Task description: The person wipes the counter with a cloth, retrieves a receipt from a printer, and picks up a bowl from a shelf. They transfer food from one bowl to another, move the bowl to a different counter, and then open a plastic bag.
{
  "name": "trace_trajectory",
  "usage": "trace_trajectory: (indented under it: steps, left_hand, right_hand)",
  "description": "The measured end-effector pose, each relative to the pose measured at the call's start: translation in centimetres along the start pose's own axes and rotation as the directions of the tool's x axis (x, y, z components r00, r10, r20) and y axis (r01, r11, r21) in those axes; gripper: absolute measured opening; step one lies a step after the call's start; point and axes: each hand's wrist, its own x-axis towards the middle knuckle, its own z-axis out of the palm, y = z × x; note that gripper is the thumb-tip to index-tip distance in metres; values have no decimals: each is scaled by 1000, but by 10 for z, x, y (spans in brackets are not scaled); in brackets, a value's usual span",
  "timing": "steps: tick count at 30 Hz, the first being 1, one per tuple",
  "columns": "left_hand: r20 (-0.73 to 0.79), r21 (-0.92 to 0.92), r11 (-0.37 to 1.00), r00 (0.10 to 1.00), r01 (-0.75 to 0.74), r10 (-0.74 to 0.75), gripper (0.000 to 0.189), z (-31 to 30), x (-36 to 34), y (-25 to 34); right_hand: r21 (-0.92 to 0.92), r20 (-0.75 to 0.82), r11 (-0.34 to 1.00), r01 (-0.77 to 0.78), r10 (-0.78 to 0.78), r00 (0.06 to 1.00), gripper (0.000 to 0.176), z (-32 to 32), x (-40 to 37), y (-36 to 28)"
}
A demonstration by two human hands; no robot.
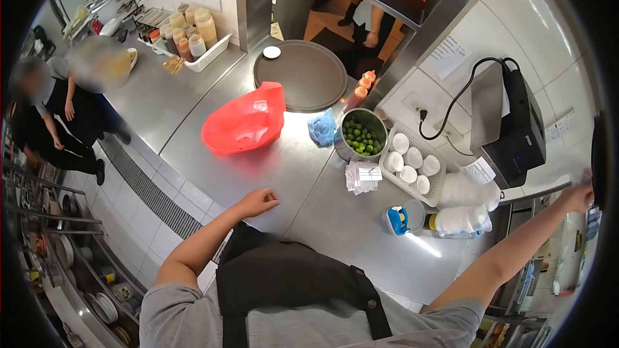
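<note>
My left hand [259, 202] hovers over the steel counter near its front edge, fingers curled together; what they hold, if anything, is too small to make out. Farther back on the counter lies a red plastic bag [244, 122], apart from that hand. My right arm stretches out to the far right, where my right hand [578, 196] is closed beside a dark upright object [598, 161] at the edge of the view. Blur there hides what the fingers grip. Beyond the bag are a crumpled blue cloth [321, 127] and a pot of green limes [362, 134].
A round tray [300, 77] lies at the pass window, with a person [380, 13] beyond. White cups [407, 174] fill a basket below a black printer [516, 122]. Sauce bottles [205, 26] stand at the back left. People [55, 113] stand at the far left.
</note>
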Motion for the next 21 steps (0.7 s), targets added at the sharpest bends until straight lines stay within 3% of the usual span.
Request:
trace_trajectory:
  steps: [1, 3, 5, 6, 7, 8, 9, 10, 11, 12, 13, 14, 15, 17, 18, 21]
  left_hand:
    - [22, -127, 992, 1000, -20, 23, 19, -2, 0, 15]
    - [52, -378, 924, 996, -50, 75, 23, -4, -3, 50]
    - [115, -468, 878, 977, -105, 178, 26, -19, -10, 96]
    - [81, -445, 873, 962, -198, 260, 29, -29, -14, 115]
    - [47, -418, 861, 940, -289, 338, 31, -41, -19, 132]
    - [-60, -405, 805, 891, -433, 449, 37, -60, -28, 152]
    - [-167, -374, 735, 820, -566, 547, 43, -79, -38, 172]
    - [-322, -512, 556, 746, -655, 583, 49, -95, -50, 190]
    - [-484, -592, 343, 662, -729, 572, 54, -110, -62, 203]
    - [-542, -537, 322, 611, -780, 577, 57, -124, -74, 211]
    - [-595, -475, 305, 557, -825, 580, 61, -139, -85, 217]
    - [-588, -375, 427, 567, -823, 577, 60, -148, -97, 213]
    - [-580, -265, 538, 578, -800, 574, 59, -157, -108, 209]
    - [-476, 69, 871, 752, -486, 457, 51, -164, -131, 194]
    - [-467, 65, 905, 789, -420, 400, 44, -163, -132, 174]
    - [-596, 93, 896, 696, -435, 400, 47, -161, -153, 123]
  right_hand:
    - [78, -64, 995, 55, -50, 997, 27, 5, -13, -50]
    - [21, -30, 999, 40, -40, 999, 26, -1, -41, -100]
    - [-201, 133, 964, 176, -151, 980, 29, -15, -87, -136]
    - [-222, 244, 947, 233, -177, 953, 27, -16, -126, -150]
    - [-104, 426, 953, 283, -215, 879, 25, -18, -185, -165]
    - [115, 651, 960, 255, -267, 711, 23, -23, -256, -182]
    - [358, 830, 923, 144, -385, 403, 23, -23, -315, -206]
    - [528, 848, 850, -1, -526, 66, 23, -18, -361, -239]
    - [559, 741, 776, -292, -626, -244, 15, -1, -389, -286]
    - [572, 666, 791, -218, -603, -439, 10, 0, -415, -308]
    - [669, 596, 714, -204, -680, -426, 10, 3, -437, -339]
    - [756, 519, 626, -189, -751, -408, 13, 7, -455, -362]
    - [748, 485, 607, -269, -776, -404, 16, 5, -474, -368]
    - [706, 428, 572, -417, -814, -392, 23, -8, -518, -377]
    - [697, 449, 571, -433, -819, -357, 31, -7, -523, -391]
    - [204, 655, 637, -744, -653, -379, 33, 1, -546, -411]
